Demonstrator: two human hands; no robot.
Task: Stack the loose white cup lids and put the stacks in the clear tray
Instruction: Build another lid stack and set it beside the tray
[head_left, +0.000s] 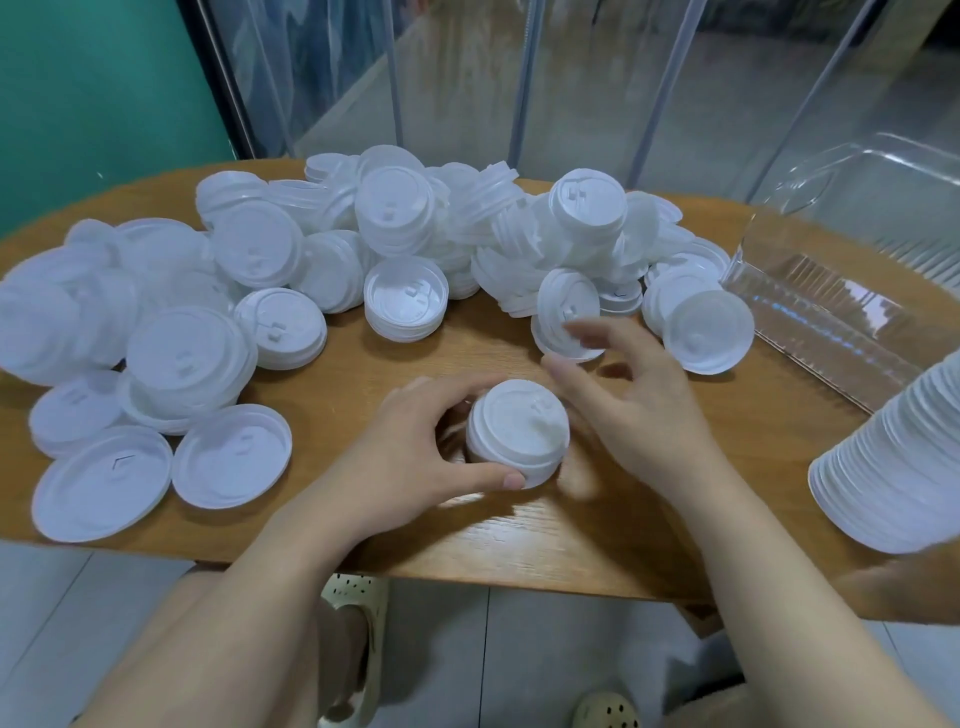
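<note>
A short stack of white cup lids (517, 428) stands near the front of the wooden table (395, 540). My left hand (415, 447) grips that stack from the left, thumb along its near side. My right hand (628, 395) hovers just right of and above the stack, fingers loosely spread and blurred, holding nothing. Its fingertips reach toward a loose lid (563, 317) behind them. The clear tray (831, 306) lies at the right end of the table. A large heap of loose lids (395, 228) covers the back and left.
A tall stack of white lids (898, 467) lies on its side at the right edge, near the tray. Flat lids (231, 462) lie at the front left. Clear plastic curtain strips hang behind the table. My feet in sandals show below the table edge.
</note>
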